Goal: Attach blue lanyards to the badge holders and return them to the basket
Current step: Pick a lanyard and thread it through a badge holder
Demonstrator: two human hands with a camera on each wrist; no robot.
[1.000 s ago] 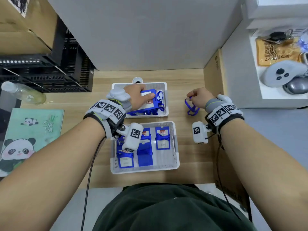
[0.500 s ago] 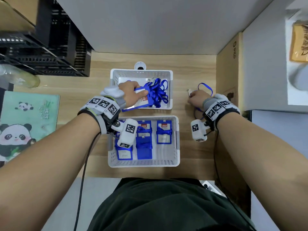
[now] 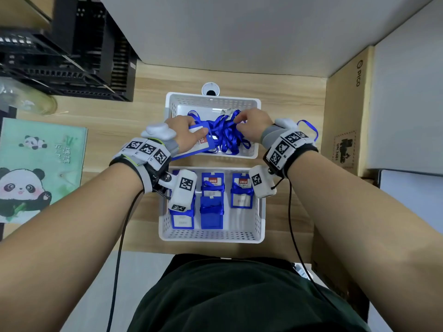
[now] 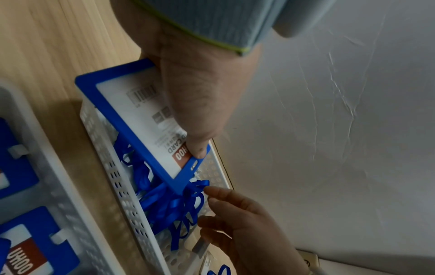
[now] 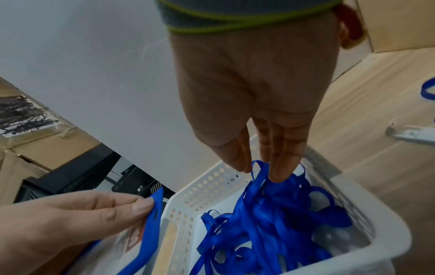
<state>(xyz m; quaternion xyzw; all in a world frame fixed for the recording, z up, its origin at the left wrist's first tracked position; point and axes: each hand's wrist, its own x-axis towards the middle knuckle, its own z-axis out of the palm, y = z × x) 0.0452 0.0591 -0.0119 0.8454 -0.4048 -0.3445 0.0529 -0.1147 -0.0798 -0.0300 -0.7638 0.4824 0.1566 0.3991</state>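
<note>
My left hand (image 3: 185,133) grips a blue-framed badge holder (image 3: 203,142) over the left end of the far white basket (image 3: 213,98); the thumb (image 4: 200,111) presses the holder's (image 4: 141,115) card face. A tangle of blue lanyards (image 3: 223,135) fills that basket. My right hand (image 3: 251,125) reaches into the pile, and its fingertips (image 5: 280,174) pinch a loop of lanyard (image 5: 270,214). The near basket (image 3: 211,236) holds several badge holders with lanyards wrapped on them. One loose lanyard (image 3: 309,125) lies on the table behind my right wrist.
A panda notebook (image 3: 36,168) lies at the left, with a plastic bottle (image 3: 28,99) and black crates (image 3: 72,56) behind it. A cardboard box (image 3: 345,116) borders the table on the right. A small white round device (image 3: 210,88) sits behind the far basket.
My right hand left the lanyard on the table at the right and moved left into the far basket's lanyard pile. My left hand kept its hold on the badge holder.
</note>
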